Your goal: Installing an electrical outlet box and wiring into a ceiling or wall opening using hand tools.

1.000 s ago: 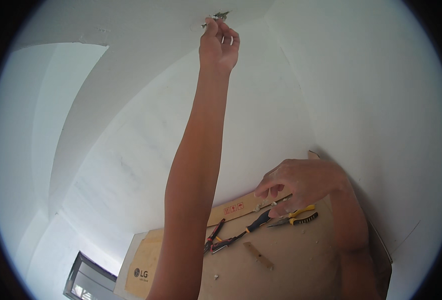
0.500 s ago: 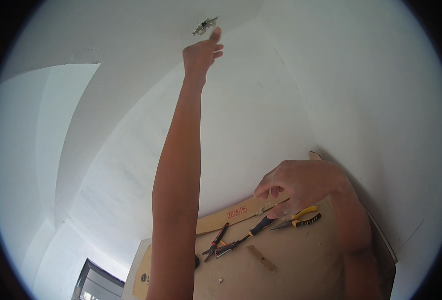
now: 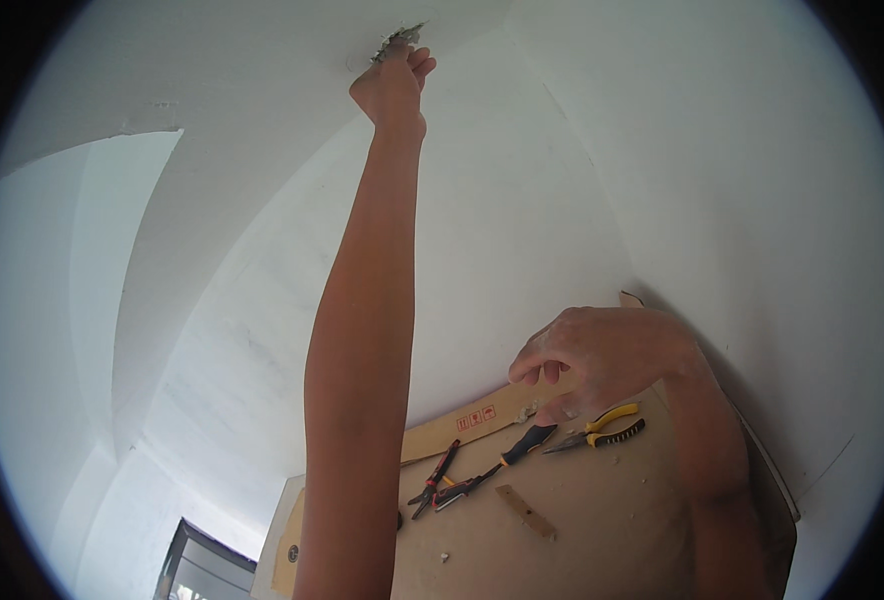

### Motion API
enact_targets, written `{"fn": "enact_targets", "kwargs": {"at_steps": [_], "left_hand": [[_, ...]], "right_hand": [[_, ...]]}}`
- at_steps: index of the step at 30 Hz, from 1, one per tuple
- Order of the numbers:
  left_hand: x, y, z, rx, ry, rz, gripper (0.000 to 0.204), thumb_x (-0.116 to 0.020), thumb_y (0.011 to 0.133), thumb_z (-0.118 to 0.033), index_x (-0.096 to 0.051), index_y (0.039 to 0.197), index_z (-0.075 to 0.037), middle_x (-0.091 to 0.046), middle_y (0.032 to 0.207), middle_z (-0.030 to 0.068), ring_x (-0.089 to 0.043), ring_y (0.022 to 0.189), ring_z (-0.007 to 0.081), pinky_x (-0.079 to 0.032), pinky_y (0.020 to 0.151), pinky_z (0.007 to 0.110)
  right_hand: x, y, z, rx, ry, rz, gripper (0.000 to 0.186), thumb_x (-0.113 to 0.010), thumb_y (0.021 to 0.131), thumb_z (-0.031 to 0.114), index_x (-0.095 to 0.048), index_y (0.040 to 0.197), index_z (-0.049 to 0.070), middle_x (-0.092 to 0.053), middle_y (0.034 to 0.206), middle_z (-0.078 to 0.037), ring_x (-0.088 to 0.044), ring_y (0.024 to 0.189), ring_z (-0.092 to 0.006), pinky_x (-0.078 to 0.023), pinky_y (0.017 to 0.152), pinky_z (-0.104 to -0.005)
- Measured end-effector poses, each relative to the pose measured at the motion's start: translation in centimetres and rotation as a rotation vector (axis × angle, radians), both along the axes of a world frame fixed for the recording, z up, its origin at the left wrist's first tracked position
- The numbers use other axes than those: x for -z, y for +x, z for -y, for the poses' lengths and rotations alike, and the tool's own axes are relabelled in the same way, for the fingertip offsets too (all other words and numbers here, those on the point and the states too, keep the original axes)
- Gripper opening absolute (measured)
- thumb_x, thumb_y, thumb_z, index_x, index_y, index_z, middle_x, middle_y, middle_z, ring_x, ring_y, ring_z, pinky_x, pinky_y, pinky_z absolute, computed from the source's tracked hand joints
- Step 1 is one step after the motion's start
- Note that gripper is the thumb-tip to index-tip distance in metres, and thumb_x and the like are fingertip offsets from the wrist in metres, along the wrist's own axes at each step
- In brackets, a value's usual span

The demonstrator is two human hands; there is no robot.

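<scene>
Head view: the left hand (image 3: 394, 85) is raised to just short of twelve o'clock, its fingers bent up at the ragged hole (image 3: 398, 40) in the white plastered surface; how tightly they are closed, and whether anything is gripped, cannot be told. At four o'clock from the centre, the right hand (image 3: 607, 358) is held loosely curled, thumb parted from the fingers, with nothing seen in its grasp. Below it a cardboard sheet (image 3: 612, 530) is spread. Yellow-and-black long-nose pliers (image 3: 600, 430) are seen at six o'clock from that hand, and a blue-handled screwdriver-like tool (image 3: 528, 447) at seven, its handle end partly covered by the thumb; contact cannot be judged. Red-and-black pliers (image 3: 442, 471) are laid at eight o'clock from that tool, a flat brown strip (image 3: 526, 511) at six. White crumbs (image 3: 445, 557) are scattered on the cardboard. Along its far edge a carton flap (image 3: 442, 437) printed with red symbols is seen. A dark-framed window (image 3: 174, 550) is placed at seven o'clock from the centre.
</scene>
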State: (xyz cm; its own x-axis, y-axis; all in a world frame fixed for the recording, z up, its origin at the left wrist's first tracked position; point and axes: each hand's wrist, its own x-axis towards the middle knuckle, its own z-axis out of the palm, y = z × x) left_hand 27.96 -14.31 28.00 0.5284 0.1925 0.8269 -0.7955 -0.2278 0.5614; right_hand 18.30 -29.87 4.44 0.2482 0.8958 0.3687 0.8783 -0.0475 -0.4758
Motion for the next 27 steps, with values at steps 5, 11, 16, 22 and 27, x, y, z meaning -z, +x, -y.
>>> {"fn": "enact_targets", "kwargs": {"at_steps": [5, 11, 16, 22, 27], "left_hand": [[-0.4, 0.5, 0.3, -0.045, -0.054, 0.045, 0.027, -0.064, 0.087, -0.021, -0.064, 0.104, 0.0, -0.069, 0.092, 0.0091, -0.068, 0.088, 0.0218, -0.051, 0.076, 0.034], [0.5, -0.9, -1.3, 0.176, 0.491, -0.481, 0.044, -0.066, 0.089, -0.033, -0.056, 0.119, -0.002, -0.063, 0.113, 0.0113, -0.06, 0.109, 0.024, -0.047, 0.096, 0.04], [0.0, -0.7, 0.3, 0.405, 0.146, -0.305, 0.037, -0.056, 0.1, -0.036, -0.055, 0.121, -0.006, -0.061, 0.115, 0.0069, -0.057, 0.111, 0.0221, -0.045, 0.1, 0.046], [0.7, 1.1, 0.7, 0.559, -0.057, -0.169, 0.029, -0.052, 0.103, -0.034, -0.061, 0.104, -0.007, -0.064, 0.098, 0.0012, -0.058, 0.096, 0.0174, -0.048, 0.091, 0.04], [0.0, 1.8, 0.4, 0.334, -0.025, -0.046, 0.021, -0.052, 0.101, -0.025, -0.061, 0.099, -0.007, -0.062, 0.089, 0.0018, -0.057, 0.085, 0.0161, -0.048, 0.08, 0.036]], "right_hand": [[0.0, 0.2, 0.2, -0.005, 0.015, 0.008, 0.058, -0.077, 0.078, 0.037, -0.064, 0.115, -0.005, -0.07, 0.102, -0.017, -0.067, 0.096, -0.0263, -0.052, 0.087, -0.0365], [-0.2, 0.3, 0.5, -0.01, 0.009, -0.014, 0.059, -0.077, 0.078, 0.037, -0.064, 0.116, -0.006, -0.07, 0.102, -0.017, -0.067, 0.096, -0.0268, -0.053, 0.086, -0.0366], [-0.1, 0.2, 0.3, 0.002, -0.002, 0.01, 0.059, -0.076, 0.078, 0.038, -0.064, 0.116, -0.005, -0.069, 0.104, -0.017, -0.067, 0.097, -0.0263, -0.052, 0.086, -0.0366], [-0.2, 0.3, 0.5, 0.037, -0.015, -0.005, 0.061, -0.076, 0.077, 0.041, -0.065, 0.116, -0.005, -0.07, 0.103, -0.016, -0.067, 0.096, -0.026, -0.051, 0.089, -0.0364], [0.3, 0.7, 0.2, 0.028, 0.018, 0.006, 0.061, -0.076, 0.077, 0.041, -0.065, 0.116, -0.006, -0.07, 0.104, -0.017, -0.067, 0.096, -0.0266, -0.052, 0.087, -0.0372]]}}
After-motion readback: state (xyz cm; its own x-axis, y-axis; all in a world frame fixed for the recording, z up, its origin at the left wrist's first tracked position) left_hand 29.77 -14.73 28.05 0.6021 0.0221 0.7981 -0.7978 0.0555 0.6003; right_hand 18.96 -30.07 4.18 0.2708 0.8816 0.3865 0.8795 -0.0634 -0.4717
